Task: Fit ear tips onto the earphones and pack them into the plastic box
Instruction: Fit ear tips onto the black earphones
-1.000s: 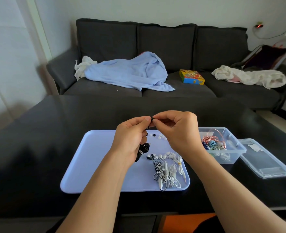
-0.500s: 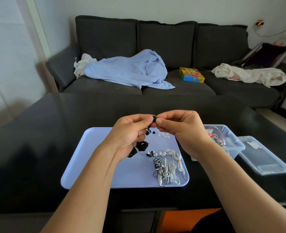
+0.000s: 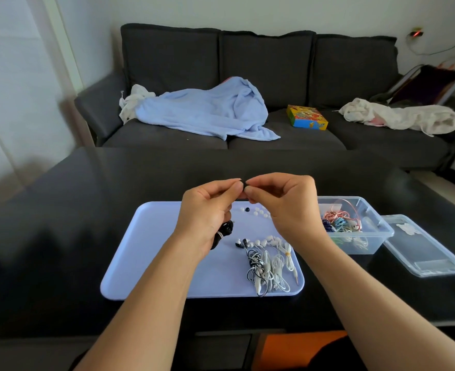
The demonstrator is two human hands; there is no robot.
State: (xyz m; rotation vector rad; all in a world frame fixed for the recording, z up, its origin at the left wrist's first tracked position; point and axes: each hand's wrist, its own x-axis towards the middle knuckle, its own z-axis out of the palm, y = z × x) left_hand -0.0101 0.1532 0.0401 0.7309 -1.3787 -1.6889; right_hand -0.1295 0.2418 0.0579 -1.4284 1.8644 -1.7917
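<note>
Above the lavender tray [image 3: 167, 263], my left hand [image 3: 207, 210] grips a black earphone whose coiled cable [image 3: 225, 231] hangs below the palm. My right hand [image 3: 282, 202] pinches a small black ear tip [image 3: 246, 183] against the earbud at my left fingertips. Loose white and black ear tips [image 3: 256, 211] lie on the tray's far part. A bundle of white and black-and-white earphones [image 3: 269, 261] lies at the tray's right. The clear plastic box [image 3: 376, 236] to the right holds pink, blue and white earphones [image 3: 338, 220].
The box's clear lid [image 3: 430, 253] lies flat right of the box on the black table [image 3: 60, 236]. Behind the table stands a dark sofa [image 3: 261, 62] with a blue blanket [image 3: 207, 108], a colourful carton [image 3: 306, 117] and white cloth [image 3: 400, 116].
Both hands have stayed joined at the fingertips and risen slightly above the tray. The hanging black cable moved with the left hand. The head view shifted a little.
</note>
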